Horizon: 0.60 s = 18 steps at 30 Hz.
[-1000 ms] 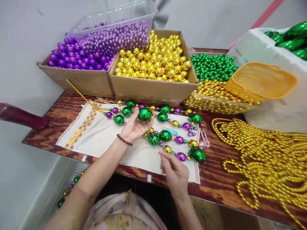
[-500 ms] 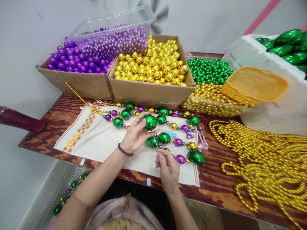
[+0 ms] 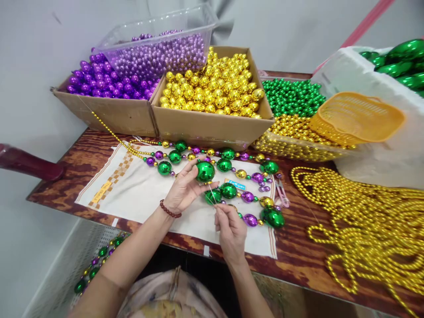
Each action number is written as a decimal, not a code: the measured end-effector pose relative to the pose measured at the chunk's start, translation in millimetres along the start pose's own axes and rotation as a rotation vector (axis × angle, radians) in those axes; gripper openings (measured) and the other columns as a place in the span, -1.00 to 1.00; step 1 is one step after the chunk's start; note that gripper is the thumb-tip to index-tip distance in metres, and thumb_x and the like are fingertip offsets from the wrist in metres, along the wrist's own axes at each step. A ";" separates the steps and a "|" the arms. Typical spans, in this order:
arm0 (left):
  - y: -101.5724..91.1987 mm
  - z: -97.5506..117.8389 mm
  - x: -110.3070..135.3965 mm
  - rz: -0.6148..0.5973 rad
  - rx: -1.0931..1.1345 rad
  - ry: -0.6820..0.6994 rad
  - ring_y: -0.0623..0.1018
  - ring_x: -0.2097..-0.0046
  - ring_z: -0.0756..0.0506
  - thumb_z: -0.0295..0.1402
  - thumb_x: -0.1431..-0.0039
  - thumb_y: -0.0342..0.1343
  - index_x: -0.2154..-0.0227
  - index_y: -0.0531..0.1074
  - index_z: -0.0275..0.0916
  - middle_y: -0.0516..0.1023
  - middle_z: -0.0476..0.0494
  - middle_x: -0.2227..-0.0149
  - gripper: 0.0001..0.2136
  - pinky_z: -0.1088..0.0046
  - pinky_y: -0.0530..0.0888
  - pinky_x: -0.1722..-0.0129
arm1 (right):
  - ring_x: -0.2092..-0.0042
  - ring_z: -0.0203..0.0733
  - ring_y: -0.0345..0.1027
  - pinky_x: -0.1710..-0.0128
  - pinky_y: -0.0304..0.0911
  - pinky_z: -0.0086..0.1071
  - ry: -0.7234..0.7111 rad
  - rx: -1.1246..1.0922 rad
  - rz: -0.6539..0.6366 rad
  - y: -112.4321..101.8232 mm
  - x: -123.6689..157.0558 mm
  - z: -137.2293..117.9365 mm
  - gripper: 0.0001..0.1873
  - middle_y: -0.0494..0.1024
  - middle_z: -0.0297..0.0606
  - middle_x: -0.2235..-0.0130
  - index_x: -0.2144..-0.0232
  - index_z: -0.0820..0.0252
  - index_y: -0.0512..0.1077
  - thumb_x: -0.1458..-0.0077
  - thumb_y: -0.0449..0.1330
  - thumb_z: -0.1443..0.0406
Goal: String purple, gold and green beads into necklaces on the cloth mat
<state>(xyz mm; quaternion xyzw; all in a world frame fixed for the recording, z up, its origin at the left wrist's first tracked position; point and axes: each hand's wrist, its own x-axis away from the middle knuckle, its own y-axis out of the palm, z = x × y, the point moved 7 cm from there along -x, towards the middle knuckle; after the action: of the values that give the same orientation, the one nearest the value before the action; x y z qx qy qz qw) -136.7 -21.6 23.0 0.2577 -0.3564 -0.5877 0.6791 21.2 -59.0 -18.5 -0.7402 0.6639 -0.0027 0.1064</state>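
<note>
My left hand (image 3: 185, 187) is closed on a large shiny green bead (image 3: 206, 172), gripping it between thumb and fingers above the cloth. From beneath that bead a thin pale string (image 3: 211, 193) slants down to my right hand (image 3: 232, 229), whose thumb and forefinger pinch it. Strung green, purple and gold beads lie in rows on the white cloth (image 3: 139, 198); another large green bead (image 3: 212, 197) rests just behind the string. A thin gold bead strand (image 3: 106, 128) runs up to the left box.
Cardboard boxes of purple beads (image 3: 99, 81) and gold beads (image 3: 215, 90) line the back. Heaped gold bead strands (image 3: 374, 225) cover the right side, near a yellow basket (image 3: 361, 117). Pink scissors (image 3: 282, 194) and a small blue packet (image 3: 236, 184) lie by the cloth.
The green bead in my left hand has shifted slightly left against the beads behind it. My right hand keeps its pinch on the string. The whole view has moved a little.
</note>
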 end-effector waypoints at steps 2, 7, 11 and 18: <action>-2.0 -3.5 0.8 0.005 0.009 -0.023 0.54 0.00 -0.18 -0.29 -0.08 0.31 0.07 0.49 -0.12 0.50 -0.12 0.03 -0.67 0.01 0.50 -0.05 | 0.61 -0.38 0.18 0.61 0.12 -0.50 0.014 -0.007 0.002 0.8 0.8 1.0 -0.77 0.31 -0.46 0.61 0.29 0.22 0.47 -0.28 0.11 0.18; 2.4 -24.1 8.1 -0.060 0.004 -0.104 0.54 0.02 -0.16 -0.31 -0.05 0.33 0.04 0.49 -0.16 0.50 -0.13 0.09 -0.63 0.07 0.49 -0.07 | 0.61 -0.39 0.17 0.63 0.12 -0.51 0.067 -0.063 0.004 5.5 -4.1 -0.7 -0.77 0.32 -0.46 0.60 0.29 0.21 0.45 -0.27 0.12 0.17; 4.1 -30.2 10.3 -0.056 -0.012 -0.057 0.55 0.05 -0.11 -0.30 -0.08 0.30 0.03 0.49 -0.13 0.50 -0.11 0.09 -0.64 0.18 0.49 -0.07 | 0.57 -0.36 0.28 0.59 0.22 -0.49 0.094 -0.123 -0.040 7.9 -10.3 -4.7 -0.78 0.40 -0.40 0.54 0.26 0.22 0.46 -0.25 0.13 0.18; 5.9 -32.8 7.5 -0.062 -0.134 -0.018 0.53 0.06 -0.10 -0.21 -0.10 0.28 -0.01 0.45 -0.11 0.47 -0.13 0.03 -0.60 0.28 0.50 0.01 | 0.45 -0.20 0.50 0.55 0.31 -0.45 0.170 -0.174 -0.088 -1.2 -10.4 1.6 -0.73 0.59 -0.22 0.42 0.18 0.22 0.47 -0.16 0.22 0.15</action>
<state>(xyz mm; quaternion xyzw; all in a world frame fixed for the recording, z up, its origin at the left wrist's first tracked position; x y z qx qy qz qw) -106.8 -30.1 8.7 0.2172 -0.3141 -0.6334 0.6731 21.4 -48.4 -18.4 -0.7722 0.6351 -0.0125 -0.0154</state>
